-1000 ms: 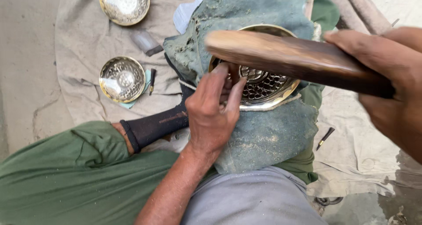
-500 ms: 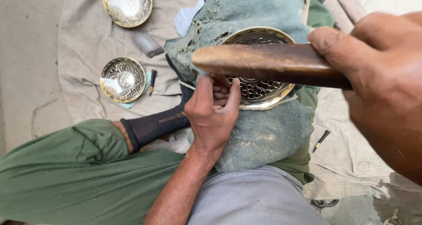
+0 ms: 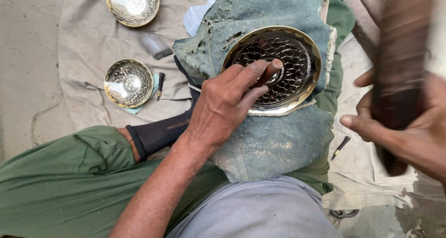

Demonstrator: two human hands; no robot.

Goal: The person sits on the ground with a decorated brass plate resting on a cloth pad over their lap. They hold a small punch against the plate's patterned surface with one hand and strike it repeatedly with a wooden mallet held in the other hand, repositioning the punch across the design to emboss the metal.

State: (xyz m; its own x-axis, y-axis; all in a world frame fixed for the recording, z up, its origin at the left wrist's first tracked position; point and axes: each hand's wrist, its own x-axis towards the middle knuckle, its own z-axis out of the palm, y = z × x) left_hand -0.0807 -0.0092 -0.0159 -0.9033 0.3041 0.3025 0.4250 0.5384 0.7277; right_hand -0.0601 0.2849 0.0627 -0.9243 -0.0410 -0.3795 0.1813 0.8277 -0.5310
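Note:
A round brass bowl (image 3: 297, 47) with a dark hammered scale pattern lies on a worn green pad (image 3: 274, 140) over my knee. My left hand (image 3: 227, 105) rests on the bowl's near left side. Its fingers pinch a small punch (image 3: 268, 73) against the middle of the bowl. My right hand (image 3: 411, 138) is at the right edge of the view, apart from the bowl. It grips a dark wooden mallet (image 3: 399, 56) that stands nearly upright and is blurred.
Two smaller brass bowls (image 3: 132, 4) (image 3: 128, 83) sit on the beige ground cloth (image 3: 83, 47) at the left. A small chisel (image 3: 160, 84) lies beside the nearer one. Another chisel (image 3: 341, 147) lies at the right. A grey block (image 3: 155, 45) and white paper (image 3: 195, 17) lie behind.
My right hand has swung the mallet from lying across the bowl to the right and upright, uncovering the bowl. My left hand stays on the bowl with the punch.

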